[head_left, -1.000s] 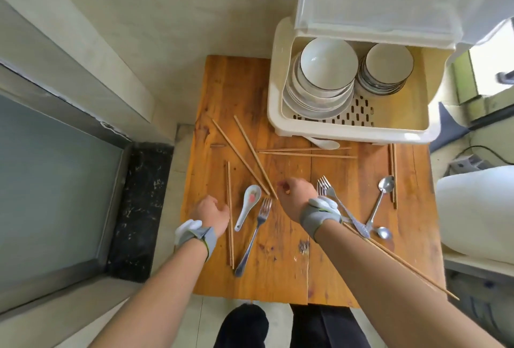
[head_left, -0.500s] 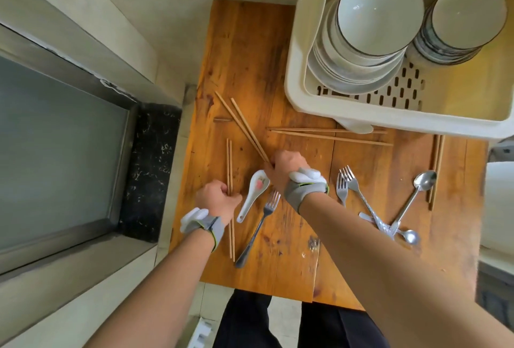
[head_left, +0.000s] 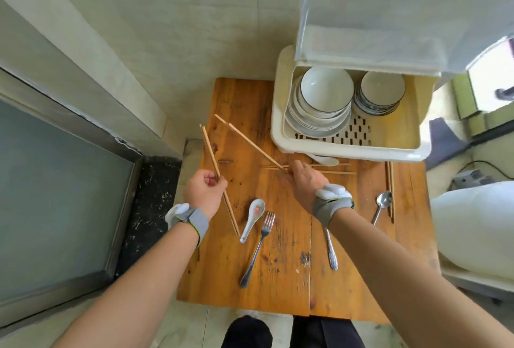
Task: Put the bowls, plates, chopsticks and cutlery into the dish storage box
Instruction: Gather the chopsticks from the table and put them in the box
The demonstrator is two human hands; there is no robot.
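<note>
My left hand (head_left: 205,192) grips a pair of wooden chopsticks (head_left: 209,148) lifted off the wooden table (head_left: 281,258), tips pointing away. My right hand (head_left: 305,181) holds a second pair of chopsticks (head_left: 250,142) that slants up to the left. The cream dish storage box (head_left: 281,114) stands at the table's back right with its lid raised, holding stacked plates and bowls (head_left: 322,100) and a second stack of bowls (head_left: 381,94). On the table lie a white ceramic spoon (head_left: 251,219), a fork (head_left: 258,247), a metal spoon (head_left: 381,206) and more chopsticks (head_left: 331,172).
Another chopstick pair (head_left: 390,189) lies at the table's right side. A metal handle (head_left: 331,250) shows under my right forearm. A white spoon (head_left: 325,160) lies against the box front. A wall and a glass panel (head_left: 55,194) are left; a white object (head_left: 472,225) is right.
Both hands closed on chopstick pairs lying on the table and lifted them; the left pair now points away, the right pair slants up-left. The camera pulled back.
</note>
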